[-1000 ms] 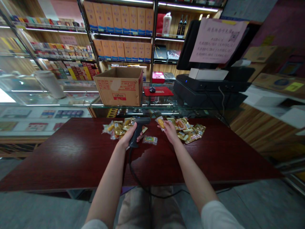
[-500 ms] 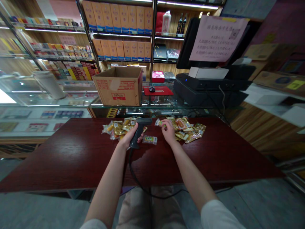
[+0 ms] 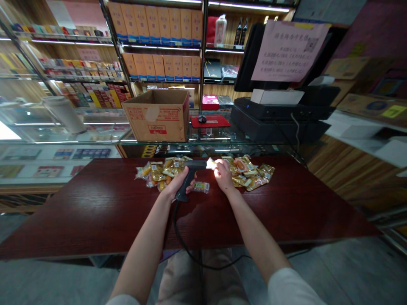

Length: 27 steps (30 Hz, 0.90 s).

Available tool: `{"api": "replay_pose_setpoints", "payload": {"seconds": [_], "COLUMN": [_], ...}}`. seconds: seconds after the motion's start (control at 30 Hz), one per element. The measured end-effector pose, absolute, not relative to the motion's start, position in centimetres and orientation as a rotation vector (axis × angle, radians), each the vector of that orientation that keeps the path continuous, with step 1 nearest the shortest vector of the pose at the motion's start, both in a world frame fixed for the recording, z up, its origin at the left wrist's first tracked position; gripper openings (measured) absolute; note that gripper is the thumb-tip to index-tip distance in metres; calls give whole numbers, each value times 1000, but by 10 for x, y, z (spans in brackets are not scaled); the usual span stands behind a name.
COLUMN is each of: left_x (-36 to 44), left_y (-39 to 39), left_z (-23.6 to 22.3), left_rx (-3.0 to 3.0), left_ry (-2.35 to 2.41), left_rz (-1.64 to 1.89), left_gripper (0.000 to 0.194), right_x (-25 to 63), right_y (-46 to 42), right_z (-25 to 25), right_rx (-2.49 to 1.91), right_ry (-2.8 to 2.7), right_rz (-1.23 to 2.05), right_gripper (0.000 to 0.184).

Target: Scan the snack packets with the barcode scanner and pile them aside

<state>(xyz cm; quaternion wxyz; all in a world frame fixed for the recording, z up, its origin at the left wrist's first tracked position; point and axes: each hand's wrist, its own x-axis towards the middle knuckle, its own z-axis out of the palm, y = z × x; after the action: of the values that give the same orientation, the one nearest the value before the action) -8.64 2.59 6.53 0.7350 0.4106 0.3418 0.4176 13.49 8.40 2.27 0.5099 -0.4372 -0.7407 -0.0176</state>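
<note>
Above a dark red tabletop (image 3: 104, 207), a person's two bare hands work close together, near its far edge. The left hand (image 3: 177, 184) is closed around the grip of a black handheld scanner (image 3: 188, 180), thumb on the near side and fingertips showing on the other, with the scanner's head aimed to the right. A black cable (image 3: 184, 242) runs from the base of the handle, down past the table's near edge and across the person's lap.

The right hand (image 3: 224, 177) pinches a small clear packet (image 3: 210, 164) between thumb and fingers, right in front of the scanner's head. Bright white light falls on the packet and the nearest fingertips, washing out whatever is inside; whether scanner and packet touch is hard to tell.

Just below the scanner's head, another wrapped packet (image 3: 202, 187) lies flat on the wood, partly behind the left fingers. To the left of the scanner spreads a heap of gold and clear packets (image 3: 157, 171); to the right, partly behind the right hand, lies a second heap of gold packets (image 3: 262, 176).

Beyond the table, an open cardboard box (image 3: 155, 123) stands on a glass counter (image 3: 203, 144), beside a red mat (image 3: 218, 121) bearing a black mouse (image 3: 202, 119).
</note>
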Motion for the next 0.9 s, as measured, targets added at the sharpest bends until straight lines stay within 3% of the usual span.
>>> {"api": "replay_pose_setpoints", "payload": {"seconds": [0.4, 0.7, 0.9], "left_x": [-70, -67, -100], "left_y": [37, 42, 33], "left_z": [46, 49, 69], "left_rx": [838, 806, 790], "left_ry": [1030, 836, 863], "left_rz": [895, 986, 1098], "left_gripper": [58, 58, 63], "right_x": [197, 158, 124], "right_y": [91, 82, 73], "right_z": [25, 30, 13], "right_rx": [-1721, -1369, -1175], "right_ry": [-1460, -1798, -2304], "right_rz": [-241, -77, 208], "right_gripper": [31, 29, 44]}}
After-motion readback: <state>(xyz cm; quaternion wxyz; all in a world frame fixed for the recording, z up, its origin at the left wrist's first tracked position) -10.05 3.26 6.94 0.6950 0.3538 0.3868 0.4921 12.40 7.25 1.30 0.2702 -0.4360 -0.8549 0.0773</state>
